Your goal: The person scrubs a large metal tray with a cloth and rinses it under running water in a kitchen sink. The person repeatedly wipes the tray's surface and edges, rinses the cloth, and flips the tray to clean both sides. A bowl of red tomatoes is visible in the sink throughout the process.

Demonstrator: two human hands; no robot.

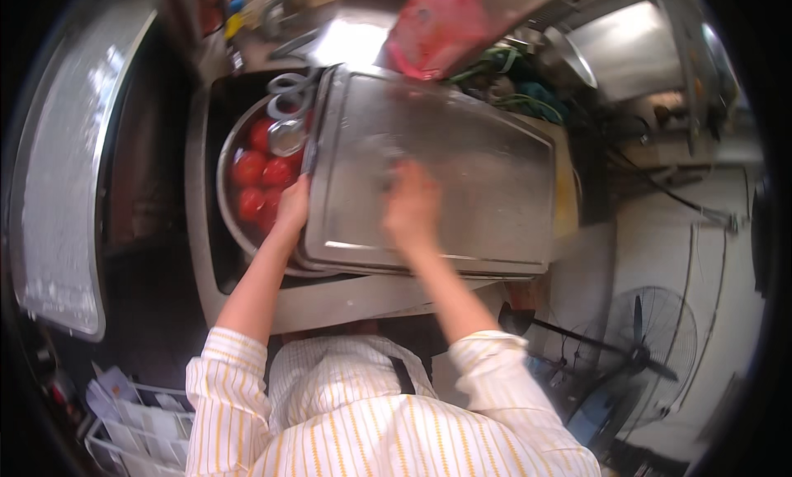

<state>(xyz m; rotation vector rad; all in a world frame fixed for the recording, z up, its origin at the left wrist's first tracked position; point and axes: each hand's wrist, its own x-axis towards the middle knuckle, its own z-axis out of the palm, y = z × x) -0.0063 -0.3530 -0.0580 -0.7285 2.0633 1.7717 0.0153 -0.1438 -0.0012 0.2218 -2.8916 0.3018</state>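
Note:
A stainless-steel rectangular tray (482, 186) lies tilted before me across the sink's edge, its wet surface facing up. My left hand (293, 208) grips its left rim, fingers hidden beneath. On the tray's middle, my right hand (413, 201) is blurred by motion; a dark spot shows at its fingers, and I cannot tell whether it holds anything. Left of the tray, partly covered by it, a round metal basin (226, 186) holds several red tomatoes (249, 167) that look wet. Above them are grey ring-shaped handles (288, 99) and a round shiny metal piece (286, 136).
A red plastic bag (433, 28) touches the tray's far edge, with green vegetables (495, 65) beside it. A metal pot (572, 56) stands far right. Nearer on the right is a pedestal fan (640, 353). A white wire basket (142, 415) with papers sits lower left.

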